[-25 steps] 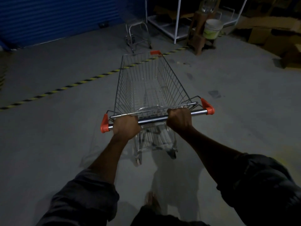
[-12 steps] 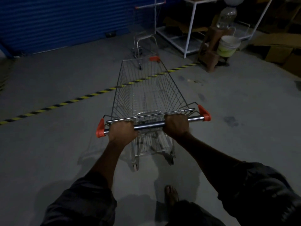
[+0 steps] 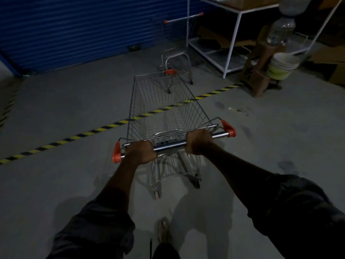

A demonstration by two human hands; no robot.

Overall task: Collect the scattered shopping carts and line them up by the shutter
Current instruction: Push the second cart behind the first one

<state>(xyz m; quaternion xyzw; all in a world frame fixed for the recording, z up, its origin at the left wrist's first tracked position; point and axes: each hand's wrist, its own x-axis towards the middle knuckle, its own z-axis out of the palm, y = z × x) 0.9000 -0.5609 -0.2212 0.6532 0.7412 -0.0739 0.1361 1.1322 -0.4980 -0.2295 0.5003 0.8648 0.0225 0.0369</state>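
Your L hand [image 3: 141, 152] & R hand [image 3: 199, 142]: fingers [image 3: 141, 145] clenched round the handle bar [image 3: 170, 146], spread wide for steering. Cart [image 3: 141, 101] is mid-floor, straddling the hazard tape [image 3: 74, 137], aimed at the 2nd cart [image 3: 177, 58] parked nr the shutter [image 3: 84, 30].

No legible text — anywhere.

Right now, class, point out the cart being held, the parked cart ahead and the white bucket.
held cart [image 3: 170, 145]: head view, middle of its handle bar.
parked cart [image 3: 183, 17]: head view, its raised handle bar.
white bucket [image 3: 279, 71]: head view, its side wall.
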